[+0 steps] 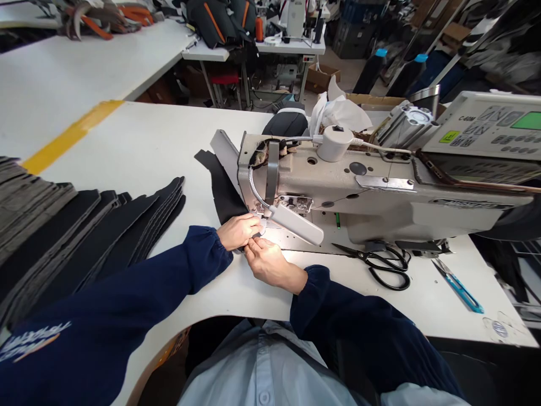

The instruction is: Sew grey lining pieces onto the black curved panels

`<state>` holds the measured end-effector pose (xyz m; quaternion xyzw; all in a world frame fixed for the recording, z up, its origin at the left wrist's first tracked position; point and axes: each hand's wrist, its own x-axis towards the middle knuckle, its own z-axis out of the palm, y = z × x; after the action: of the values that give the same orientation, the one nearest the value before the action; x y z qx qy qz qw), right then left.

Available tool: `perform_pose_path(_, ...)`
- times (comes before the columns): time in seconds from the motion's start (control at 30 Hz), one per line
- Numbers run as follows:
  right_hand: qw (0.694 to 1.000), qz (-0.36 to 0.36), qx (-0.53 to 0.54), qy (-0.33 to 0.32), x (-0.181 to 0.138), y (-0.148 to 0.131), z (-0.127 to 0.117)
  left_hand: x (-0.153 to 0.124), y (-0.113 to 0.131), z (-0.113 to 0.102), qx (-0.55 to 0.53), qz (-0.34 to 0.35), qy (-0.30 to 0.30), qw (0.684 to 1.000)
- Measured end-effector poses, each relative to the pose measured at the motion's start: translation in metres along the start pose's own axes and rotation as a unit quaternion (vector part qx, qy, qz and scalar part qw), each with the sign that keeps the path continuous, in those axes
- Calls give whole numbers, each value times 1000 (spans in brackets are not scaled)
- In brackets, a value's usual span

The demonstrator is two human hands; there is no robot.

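Observation:
A black fabric panel [224, 189] lies on the bed of an industrial sewing machine [338, 186], its near end at the needle area under a lit lamp [298, 224]. My left hand [240, 231] is closed on the panel, just left of the needle, fingers bunched together. Close beside it, my right hand [268, 264] pinches the panel's near edge. The hands almost touch, and the fingertips partly cover the cloth. The machine's head hides the needle itself.
Stacks of dark fabric pieces [105, 225] lie to the left. Black scissors [386, 264] and blue thread snips [460, 287] rest on the right of the white table [203, 304]. A control panel [490, 127] stands at the back right. Bags [215, 22] sit on another table.

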<state>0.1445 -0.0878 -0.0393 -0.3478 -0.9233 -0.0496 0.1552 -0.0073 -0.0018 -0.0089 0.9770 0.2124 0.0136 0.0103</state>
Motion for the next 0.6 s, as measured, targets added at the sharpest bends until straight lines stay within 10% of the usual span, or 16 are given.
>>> perform_pose_path(0.6,998,64,-13,-3,8,20,19,15,-25,-6,32,-64,14,997)
